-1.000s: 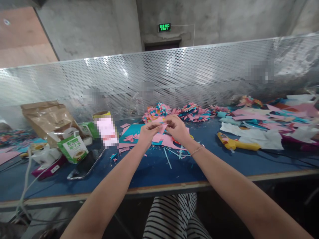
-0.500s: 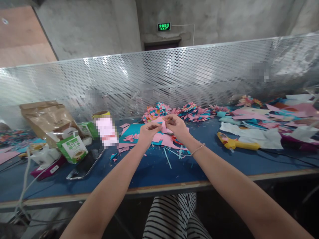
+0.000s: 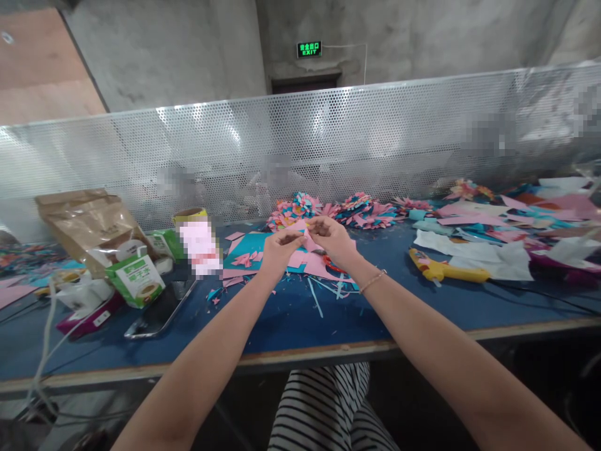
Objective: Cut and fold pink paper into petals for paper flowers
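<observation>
Between my fingertips is a small pink piece of paper (image 3: 308, 240), partly hidden by my fingers. My left hand (image 3: 280, 247) pinches it from the left, and my right hand (image 3: 334, 239) pinches it from the right. Beneath them, a teal sheet (image 3: 253, 243) lies on the blue table with pink paper cutouts (image 3: 246, 259) on top. Scissors with red handles (image 3: 332, 264) are partly covered by my right hand and wrist. Thin blue paper strips (image 3: 315, 297) are scattered nearer to me.
Behind my hands sit pink-and-blue paper flower clusters (image 3: 359, 210) before a perforated metal screen (image 3: 385, 138). To the right are a yellow glue gun (image 3: 446, 272) and paper scraps (image 3: 474, 213). On the left are a phone (image 3: 162, 307), a green-and-white carton (image 3: 136, 282) and a brown paper bag (image 3: 89, 219).
The pink paper has been turned and folded between my fingers, from a flatter, wider piece to a narrower upright one. Both hands have stayed in nearly the same place.
</observation>
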`<state>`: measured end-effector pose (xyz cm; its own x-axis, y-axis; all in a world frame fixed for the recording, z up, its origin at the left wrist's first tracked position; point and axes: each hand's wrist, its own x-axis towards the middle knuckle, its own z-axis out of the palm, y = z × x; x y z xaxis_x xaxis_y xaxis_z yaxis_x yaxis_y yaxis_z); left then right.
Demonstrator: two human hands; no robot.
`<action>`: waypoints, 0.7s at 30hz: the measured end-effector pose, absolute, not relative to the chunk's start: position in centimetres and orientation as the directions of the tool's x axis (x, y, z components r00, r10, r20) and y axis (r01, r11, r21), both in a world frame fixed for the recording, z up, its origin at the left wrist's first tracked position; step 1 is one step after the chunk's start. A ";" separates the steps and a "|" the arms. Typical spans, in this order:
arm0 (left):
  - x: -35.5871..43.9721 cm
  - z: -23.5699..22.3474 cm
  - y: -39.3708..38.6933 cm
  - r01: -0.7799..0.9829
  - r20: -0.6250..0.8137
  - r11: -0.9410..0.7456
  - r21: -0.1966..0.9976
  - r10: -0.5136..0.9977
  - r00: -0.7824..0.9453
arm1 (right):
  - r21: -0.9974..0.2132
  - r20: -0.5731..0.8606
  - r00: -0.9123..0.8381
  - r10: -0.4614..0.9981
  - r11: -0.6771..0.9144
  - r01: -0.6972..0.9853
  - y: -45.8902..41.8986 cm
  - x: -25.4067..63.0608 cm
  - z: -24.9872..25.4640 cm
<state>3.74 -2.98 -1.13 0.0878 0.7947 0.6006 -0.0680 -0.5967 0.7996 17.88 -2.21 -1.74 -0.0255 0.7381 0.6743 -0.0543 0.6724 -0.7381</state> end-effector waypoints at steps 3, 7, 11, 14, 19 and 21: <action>3.8 -1.2 -2.9 -0.109 0.597 -0.589 0.801 0.800 0.068 | -0.731 0.682 -0.036 0.730 0.679 -0.068 -2.4 17.9 -1.6; 4.0 -1.1 -3.1 -0.144 0.577 -0.565 0.812 0.814 0.058 | -0.726 0.687 -0.046 0.725 0.681 -0.100 -2.6 17.9 -1.5; 4.1 -1.0 -3.2 -0.157 0.561 -0.548 0.822 0.826 0.054 | -0.720 0.691 -0.042 0.722 0.682 -0.125 -2.8 17.9 -1.3; 4.1 -0.9 -3.3 -0.172 0.545 -0.530 0.831 0.837 0.050 | -0.734 0.676 -0.039 0.736 0.668 -0.123 -2.8 17.8 -1.3; 3.9 -0.9 -3.2 -0.177 0.534 -0.518 0.837 0.843 0.057 | -0.725 0.688 -0.057 0.724 0.680 -0.114 -2.7 17.9 -1.3; 3.9 -1.0 -3.1 -0.177 0.532 -0.516 0.838 0.845 0.056 | -0.724 0.689 -0.060 0.722 0.683 -0.101 -2.7 17.9 -1.3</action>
<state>3.85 -3.10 -0.98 0.0558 0.8450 0.5319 -0.1768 -0.5159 0.8382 17.93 -2.72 -1.30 -0.0596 0.7218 0.6895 -0.1006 0.6829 -0.7236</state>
